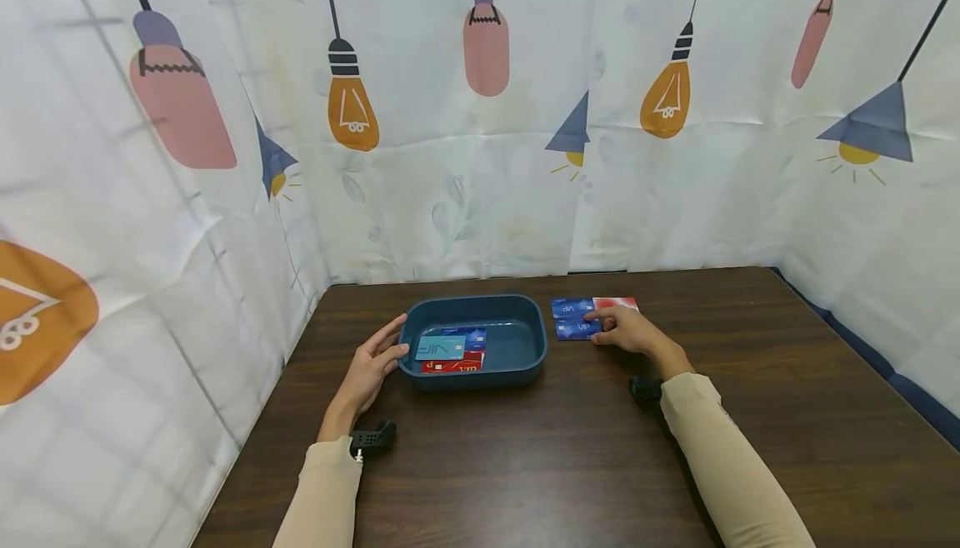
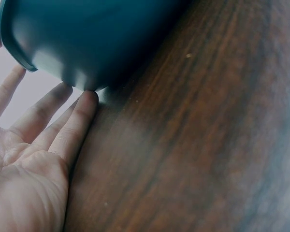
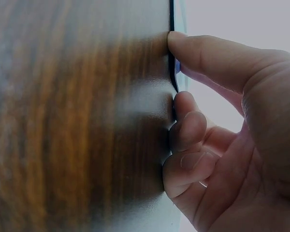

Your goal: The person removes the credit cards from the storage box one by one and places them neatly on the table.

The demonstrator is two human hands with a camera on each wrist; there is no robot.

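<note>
My left hand (image 1: 367, 369) reaches to the left end of a dark blue plastic bin (image 1: 534, 348), fingers nearly straight and spread. Its fingertips touch the bin's outer wall (image 2: 87, 43) in the left wrist view. Inside the bin lie a light blue card (image 1: 439, 348), a dark blue card (image 1: 474, 338) and a red card (image 1: 452, 363), overlapping. Right of the bin, my right hand (image 1: 628, 330) pinches a blue card (image 1: 576, 330) by its long edges between thumb (image 3: 198, 50) and index finger. The remaining fingers are curled against the tabletop. The card is mostly hidden in the right wrist view.
Another blue card (image 1: 572, 308) lies just behind the pinched one, with a red and white card (image 1: 613, 302) beside it, partly behind my hand. The brown wooden table (image 1: 510, 465) ends at a patterned curtain (image 1: 480, 198) at the back and left.
</note>
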